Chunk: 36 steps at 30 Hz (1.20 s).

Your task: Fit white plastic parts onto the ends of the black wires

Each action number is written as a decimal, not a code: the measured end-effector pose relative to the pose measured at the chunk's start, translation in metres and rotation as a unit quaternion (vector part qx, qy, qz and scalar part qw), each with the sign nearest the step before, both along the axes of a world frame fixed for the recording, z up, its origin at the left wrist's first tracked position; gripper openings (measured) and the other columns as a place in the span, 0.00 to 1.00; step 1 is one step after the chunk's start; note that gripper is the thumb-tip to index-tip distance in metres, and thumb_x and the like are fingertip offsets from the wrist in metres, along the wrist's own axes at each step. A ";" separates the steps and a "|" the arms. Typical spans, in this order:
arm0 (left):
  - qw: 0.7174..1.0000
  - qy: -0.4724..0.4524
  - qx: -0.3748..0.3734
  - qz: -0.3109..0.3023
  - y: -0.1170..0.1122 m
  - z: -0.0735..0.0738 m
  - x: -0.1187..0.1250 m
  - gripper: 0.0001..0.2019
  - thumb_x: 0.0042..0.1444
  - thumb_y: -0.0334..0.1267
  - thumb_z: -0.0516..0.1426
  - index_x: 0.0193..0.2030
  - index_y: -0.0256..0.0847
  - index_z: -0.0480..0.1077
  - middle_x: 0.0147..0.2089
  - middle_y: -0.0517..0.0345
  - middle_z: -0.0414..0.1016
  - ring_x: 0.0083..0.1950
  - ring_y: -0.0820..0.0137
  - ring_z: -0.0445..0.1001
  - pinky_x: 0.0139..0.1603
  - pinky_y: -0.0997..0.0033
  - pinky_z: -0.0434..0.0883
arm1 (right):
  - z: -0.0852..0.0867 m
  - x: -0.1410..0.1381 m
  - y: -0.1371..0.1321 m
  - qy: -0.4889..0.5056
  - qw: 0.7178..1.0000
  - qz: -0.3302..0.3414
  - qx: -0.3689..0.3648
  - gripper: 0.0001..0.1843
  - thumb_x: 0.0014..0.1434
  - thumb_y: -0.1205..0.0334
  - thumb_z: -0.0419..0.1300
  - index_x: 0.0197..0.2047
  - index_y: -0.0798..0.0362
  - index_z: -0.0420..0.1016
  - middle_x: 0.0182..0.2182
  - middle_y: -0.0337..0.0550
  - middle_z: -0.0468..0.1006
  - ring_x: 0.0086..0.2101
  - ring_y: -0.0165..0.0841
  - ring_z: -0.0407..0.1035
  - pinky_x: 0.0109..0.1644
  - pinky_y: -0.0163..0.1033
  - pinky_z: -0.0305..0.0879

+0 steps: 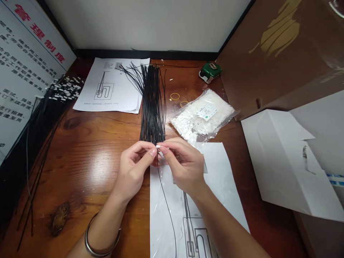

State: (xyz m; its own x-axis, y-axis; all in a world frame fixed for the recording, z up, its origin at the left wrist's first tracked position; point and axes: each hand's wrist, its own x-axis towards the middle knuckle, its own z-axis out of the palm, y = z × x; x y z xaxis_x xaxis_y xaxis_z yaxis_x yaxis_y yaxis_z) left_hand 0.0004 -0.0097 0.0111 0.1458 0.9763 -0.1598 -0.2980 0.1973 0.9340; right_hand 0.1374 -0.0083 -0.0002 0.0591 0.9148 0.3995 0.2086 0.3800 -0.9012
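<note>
My left hand (135,166) pinches the end of a thin black wire (166,197), whose length hangs down toward me over a printed sheet. Between the thumb and finger of my right hand (186,165) is a small white connector housing (159,146), which meets the wire end at my left fingertips. Whether the wire sits inside the housing I cannot tell. Just beyond my hands lies a bundle of black wires (152,104). To its right, a clear bag of white connector housings (205,114) lies with some pieces at its near end.
Printed drawings (107,86) lie at the back left, another drawing sheet (225,186) under my hands. Finished-looking black wires with white ends (66,89) pile up at left. A green tape measure (210,72), yellow rubber bands (175,96) and a white box (282,165) are to the right.
</note>
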 end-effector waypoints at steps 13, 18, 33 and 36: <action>1.000 0.017 -0.005 0.010 0.000 0.003 0.002 0.06 0.54 0.38 0.63 0.32 0.38 0.75 0.28 0.58 0.75 0.29 0.74 0.72 0.32 0.76 0.72 | 0.003 0.000 0.000 -0.036 0.999 -0.009 0.023 0.08 0.60 0.69 0.58 0.33 0.51 0.76 0.28 0.40 0.79 0.27 0.30 0.72 0.27 0.37 0.68; 1.000 0.018 -0.003 0.009 0.000 0.002 0.002 0.06 0.54 0.38 0.63 0.32 0.38 0.75 0.29 0.58 0.76 0.29 0.74 0.73 0.32 0.76 0.73 | 0.003 0.001 0.000 -0.037 0.999 -0.001 0.032 0.08 0.59 0.71 0.58 0.32 0.52 0.75 0.28 0.41 0.78 0.27 0.29 0.71 0.27 0.37 0.67; 0.999 0.036 0.013 0.024 -0.001 0.000 0.003 0.05 0.56 0.37 0.62 0.34 0.39 0.74 0.30 0.59 0.75 0.28 0.75 0.73 0.30 0.76 0.72 | 0.000 0.000 -0.001 -0.026 0.999 -0.024 0.022 0.07 0.58 0.71 0.60 0.34 0.50 0.77 0.29 0.39 0.78 0.26 0.29 0.70 0.25 0.37 0.65; 0.998 0.049 0.020 0.027 -0.002 0.002 0.004 0.05 0.56 0.37 0.61 0.34 0.38 0.74 0.30 0.59 0.75 0.27 0.75 0.73 0.30 0.76 0.72 | 0.001 0.000 0.000 -0.023 0.999 -0.024 0.015 0.08 0.58 0.71 0.60 0.34 0.49 0.77 0.29 0.39 0.78 0.25 0.29 0.69 0.24 0.37 0.64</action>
State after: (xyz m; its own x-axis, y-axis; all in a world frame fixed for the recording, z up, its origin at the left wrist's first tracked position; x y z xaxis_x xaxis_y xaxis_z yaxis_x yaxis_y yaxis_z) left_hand 0.0040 -0.0114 0.0130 0.0777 0.9883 -0.1314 -0.2143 0.1453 0.9659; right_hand 0.1373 -0.0086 0.0009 0.0837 0.8989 0.4300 0.2680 0.3953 -0.8786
